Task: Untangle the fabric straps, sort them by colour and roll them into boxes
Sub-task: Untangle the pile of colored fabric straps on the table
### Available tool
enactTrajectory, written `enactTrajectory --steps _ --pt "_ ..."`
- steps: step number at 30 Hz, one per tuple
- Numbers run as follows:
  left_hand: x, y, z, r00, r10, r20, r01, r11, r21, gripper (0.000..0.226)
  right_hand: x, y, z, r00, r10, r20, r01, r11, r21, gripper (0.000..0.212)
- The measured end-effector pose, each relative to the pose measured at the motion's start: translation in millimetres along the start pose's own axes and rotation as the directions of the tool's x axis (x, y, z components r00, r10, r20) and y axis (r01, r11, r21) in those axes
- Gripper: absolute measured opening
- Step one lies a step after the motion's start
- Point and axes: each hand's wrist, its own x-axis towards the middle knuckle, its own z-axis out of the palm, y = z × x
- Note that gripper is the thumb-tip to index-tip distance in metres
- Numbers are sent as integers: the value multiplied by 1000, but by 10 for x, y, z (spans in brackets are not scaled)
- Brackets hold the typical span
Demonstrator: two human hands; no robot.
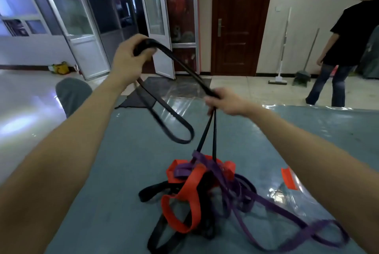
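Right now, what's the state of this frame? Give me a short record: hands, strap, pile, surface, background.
left hand: raised, grips black strap
right hand: lower, grips the same strap
black strap: spans both hands; two strands drop into pile
pile: orange, purple, black straps tangled on table
background: person standing far right

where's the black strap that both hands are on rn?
Head view, centre: the black strap is held up over the table, gripped by the left hand and the right hand, with two runs dropping from the right hand into the tangle.
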Motion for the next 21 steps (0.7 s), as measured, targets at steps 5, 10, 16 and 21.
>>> enactTrajectory --steps 5,10,16,21 --pt "-145 -391 -248 983 -122 -140 132 989 68 5 -252 163 293 999 -2 51 4 999 -48 32" --pt "-420 -764 -333 954 -237 -182 263 955 137 8 -43 112 59 994 101 50 -103 994 34 24" --pt "-1172 -1246 306 807 -585 81 425 672 606 63 210 -43 102 990 59 -129 -43 991 123 24" --pt "-2285 -1221 1340 524 -673 522 497 740 454 28 -24 715 570 934 353 53 -355 934 30 41"
